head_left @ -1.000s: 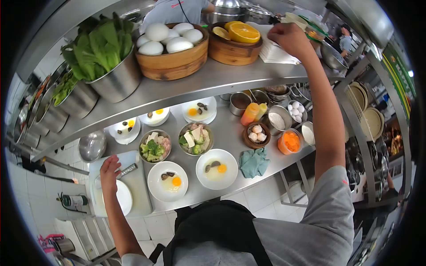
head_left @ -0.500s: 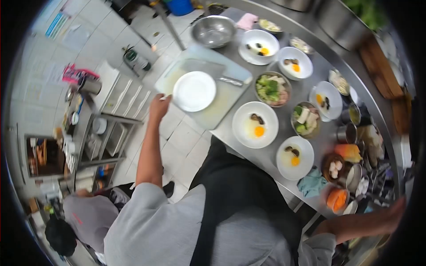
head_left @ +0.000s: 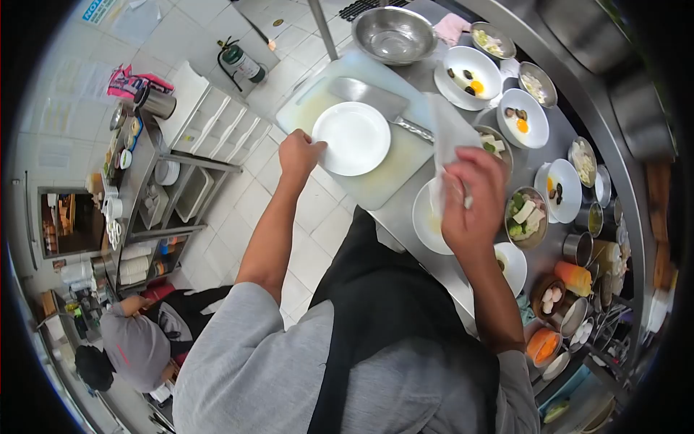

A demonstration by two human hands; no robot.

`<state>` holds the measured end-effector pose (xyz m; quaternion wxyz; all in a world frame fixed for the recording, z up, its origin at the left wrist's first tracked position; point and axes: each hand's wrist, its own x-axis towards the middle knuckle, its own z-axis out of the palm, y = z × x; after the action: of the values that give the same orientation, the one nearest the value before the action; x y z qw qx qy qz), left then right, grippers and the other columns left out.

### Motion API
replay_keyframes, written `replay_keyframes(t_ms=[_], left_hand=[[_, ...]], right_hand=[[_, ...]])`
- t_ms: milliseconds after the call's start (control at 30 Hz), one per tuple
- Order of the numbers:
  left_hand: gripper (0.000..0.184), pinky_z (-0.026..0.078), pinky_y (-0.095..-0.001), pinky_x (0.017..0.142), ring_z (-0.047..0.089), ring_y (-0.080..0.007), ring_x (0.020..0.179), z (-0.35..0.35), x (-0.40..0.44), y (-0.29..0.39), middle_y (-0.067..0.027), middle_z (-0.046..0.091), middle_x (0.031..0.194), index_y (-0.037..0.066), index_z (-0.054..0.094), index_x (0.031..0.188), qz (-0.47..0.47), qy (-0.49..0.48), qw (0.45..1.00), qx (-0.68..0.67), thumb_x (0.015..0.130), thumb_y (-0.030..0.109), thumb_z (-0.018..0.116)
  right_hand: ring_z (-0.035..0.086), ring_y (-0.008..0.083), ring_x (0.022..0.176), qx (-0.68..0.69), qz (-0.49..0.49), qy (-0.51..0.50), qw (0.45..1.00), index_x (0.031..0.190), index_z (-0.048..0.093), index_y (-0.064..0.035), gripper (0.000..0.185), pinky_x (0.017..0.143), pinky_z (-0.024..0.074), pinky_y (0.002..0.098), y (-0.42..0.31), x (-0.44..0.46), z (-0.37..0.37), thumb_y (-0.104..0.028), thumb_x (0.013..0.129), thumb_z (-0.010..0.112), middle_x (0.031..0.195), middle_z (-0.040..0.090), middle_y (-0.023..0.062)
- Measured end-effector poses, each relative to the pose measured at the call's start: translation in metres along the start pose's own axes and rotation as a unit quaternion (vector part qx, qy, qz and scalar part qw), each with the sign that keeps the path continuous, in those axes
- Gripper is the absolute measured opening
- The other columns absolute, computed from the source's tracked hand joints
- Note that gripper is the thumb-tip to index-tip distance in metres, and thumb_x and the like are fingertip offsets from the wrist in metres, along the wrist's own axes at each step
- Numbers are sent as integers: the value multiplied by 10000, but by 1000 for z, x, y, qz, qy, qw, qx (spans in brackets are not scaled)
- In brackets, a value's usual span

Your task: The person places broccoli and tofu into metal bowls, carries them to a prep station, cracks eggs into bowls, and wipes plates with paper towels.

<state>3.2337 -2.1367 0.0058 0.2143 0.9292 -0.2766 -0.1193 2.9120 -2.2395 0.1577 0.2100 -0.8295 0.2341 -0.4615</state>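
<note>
My left hand (head_left: pixel 300 158) is closed, its fingertips pinching the near left rim of a white plate (head_left: pixel 352 139). The plate sits on a pale cutting board (head_left: pixel 311 96), beside a cleaver (head_left: pixel 372 95) lying flat. In my right hand (head_left: pixel 473 202) is a thin white sheet (head_left: pixel 450 129), blurred by motion, so I cannot tell if it is paper or plastic. The sheet and hand pass over a white bowl (head_left: pixel 428 228) and partly hide it. Another white bowl (head_left: pixel 512 269) is partly covered by my right forearm.
White bowls with egg yolk and mushrooms (head_left: pixel 522 119) stand along the steel counter, with a bowl of tofu and broccoli (head_left: pixel 527 218). A steel mixing bowl (head_left: pixel 394 36) is at the far end. Sauce containers (head_left: pixel 573 278) crowd the right. A co-worker (head_left: pixel 137 336) is at lower left.
My right hand has swung in from the far right and now carries the white sheet over the bowls. My left hand has come to the plate's rim. The view has shifted.
</note>
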Motion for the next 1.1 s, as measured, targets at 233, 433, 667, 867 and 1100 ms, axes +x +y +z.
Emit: replay_keyframes(t_ms=[233, 433, 667, 867, 1100], left_hand=[[305, 544, -367, 625, 690, -238, 661, -2, 19, -17, -141, 692, 717, 27, 632, 759, -65, -112, 985, -117, 710, 272, 808], [261, 493, -288, 534, 604, -146, 578, -4, 31, -29, -81, 639, 700, 55, 599, 775, -120, -210, 915, -324, 784, 253, 770], [311, 440, -288, 511, 537, -100, 573, -14, 25, -5, -34, 632, 712, -21, 691, 927, -51, -200, 939, -274, 845, 271, 759], [237, 415, -262, 511, 564, -94, 597, -6, 33, -20, -34, 674, 769, -26, 697, 974, -60, -245, 921, -296, 838, 167, 718], [249, 480, -280, 585, 611, -121, 646, -18, 22, -11, -51, 704, 841, -41, 700, 1030, -62, -260, 880, -393, 856, 137, 689]], right_hand=[[577, 341, 1082, 42, 50, -53, 996, 1009, 659, -52, 145, 939, 453, 465, 45, 1, 135, -52, 868, 691, 1110, 628, 124], [559, 323, 1140, 1, 35, -197, 980, 1055, 670, -87, 227, 951, 431, 452, 70, -38, 228, -140, 843, 734, 1136, 631, 92], [558, 345, 1190, -23, 5, -205, 978, 1040, 704, -59, 240, 1028, 426, 493, 81, -52, 242, -195, 844, 726, 1193, 634, 142], [543, 358, 1246, -74, 74, -166, 981, 1075, 705, -69, 293, 1068, 419, 502, 103, 9, 152, -253, 849, 727, 1265, 601, 150], [667, 341, 940, -91, 679, 64, 725, 1348, 522, -63, 527, 793, 569, 450, 327, 21, -54, -381, 947, 648, 1172, 635, 203]])
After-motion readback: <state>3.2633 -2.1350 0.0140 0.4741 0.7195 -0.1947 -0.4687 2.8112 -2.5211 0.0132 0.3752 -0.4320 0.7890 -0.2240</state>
